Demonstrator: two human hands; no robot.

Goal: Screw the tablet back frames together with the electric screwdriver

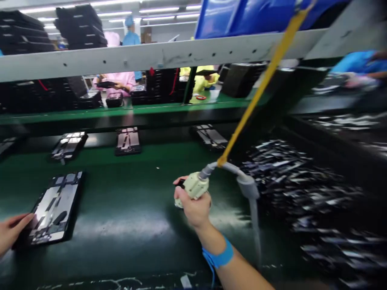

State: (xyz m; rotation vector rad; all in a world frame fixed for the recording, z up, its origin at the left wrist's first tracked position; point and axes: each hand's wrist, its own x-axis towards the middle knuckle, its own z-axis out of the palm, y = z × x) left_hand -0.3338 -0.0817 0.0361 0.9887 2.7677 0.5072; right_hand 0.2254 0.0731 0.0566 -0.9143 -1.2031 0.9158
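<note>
At the left edge my left hand (16,229) grips the near left side of an opened tablet-like device (56,209), thumb and fingers pressed together at its rim. The device lies face up with pale panels and dark parts inside its black frame. My right hand (195,205) is closed round a pale green-white handheld tool (196,186), whose kind I cannot make out. A grey cable (232,167) runs from the tool's back, hung from a yellow strap (263,88). A blue band (222,253) circles my right wrist.
Similar opened devices (128,140) lie along the back of the dark green work surface (121,209). Blurred rows of thin dark pieces (290,173) fill the right side. Above runs a white shelf beam (145,58) with a blue bin (242,18). Co-workers (117,82) stand beyond.
</note>
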